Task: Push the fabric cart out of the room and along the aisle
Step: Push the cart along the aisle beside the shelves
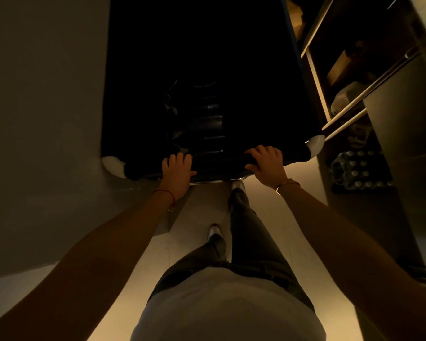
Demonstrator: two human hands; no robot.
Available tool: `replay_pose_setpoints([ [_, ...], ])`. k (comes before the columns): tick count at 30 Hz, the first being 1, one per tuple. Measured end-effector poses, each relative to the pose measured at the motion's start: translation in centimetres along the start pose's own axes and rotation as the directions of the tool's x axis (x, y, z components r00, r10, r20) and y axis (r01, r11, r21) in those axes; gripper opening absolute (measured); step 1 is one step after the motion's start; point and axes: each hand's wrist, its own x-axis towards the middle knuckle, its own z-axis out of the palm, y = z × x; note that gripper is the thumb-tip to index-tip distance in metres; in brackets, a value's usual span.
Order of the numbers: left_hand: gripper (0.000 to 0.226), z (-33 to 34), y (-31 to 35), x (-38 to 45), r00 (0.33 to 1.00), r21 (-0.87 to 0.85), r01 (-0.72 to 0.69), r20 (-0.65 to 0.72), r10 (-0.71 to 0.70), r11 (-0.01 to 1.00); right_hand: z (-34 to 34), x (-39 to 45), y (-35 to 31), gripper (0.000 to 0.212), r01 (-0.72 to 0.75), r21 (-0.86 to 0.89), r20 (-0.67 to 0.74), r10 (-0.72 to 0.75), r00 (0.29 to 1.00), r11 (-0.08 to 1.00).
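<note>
Both arms extended. Left hand and right hand wrapped over near rim of fabric cart, fingers curled on it. Cart directly ahead, wall left, shelving close right. Judged: push underway, most of route remaining.

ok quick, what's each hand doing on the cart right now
Left hand: closed over the near rim of the fabric cart.
Right hand: closed on the same rim, further right.

Shelving at right — dim, cluttered
</note>
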Motion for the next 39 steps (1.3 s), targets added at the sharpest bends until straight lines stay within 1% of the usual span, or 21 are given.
replay_pose_setpoints([
  [6,0.046,-0.09,0.12,-0.05,1.000,0.006,0.007,0.009,-0.007,1.000,0.06,-0.10,0.06,0.041,-0.001,0.003,-0.005,0.001,1.000,1.000],
  [10,0.046,0.05,-0.07,-0.20,1.000,-0.007,-0.002,-0.015,0.002,1.000,0.14,-0.08,-0.01,0.040,0.003,0.012,-0.017,-0.003,1.000,1.000],
  [16,0.046,0.04,0.11,-0.13,1.000,-0.023,0.022,-0.007,-0.022,1.000,0.34,-0.17,-0.13,0.039,-0.003,0.018,-0.041,0.004,0.999,1.000],
  [22,0.045,0.39,0.01,-0.35,0.999,-0.010,0.009,-0.039,-0.009,1.000,0.63,-0.43,-0.13,0.037,0.004,0.020,-0.066,-0.003,0.998,1.000],
  [30,0.046,-0.02,0.09,-0.23,1.000,-0.007,0.012,0.002,-0.012,1.000,0.45,-0.17,-0.08,0.040,-0.006,0.009,-0.040,0.006,0.999,1.000],
  [39,0.046,-0.02,0.07,-0.10,1.000,-0.021,0.009,0.001,-0.009,1.000,0.11,-0.18,-0.24,0.039,-0.009,0.021,-0.035,0.010,0.999,1.000],
])
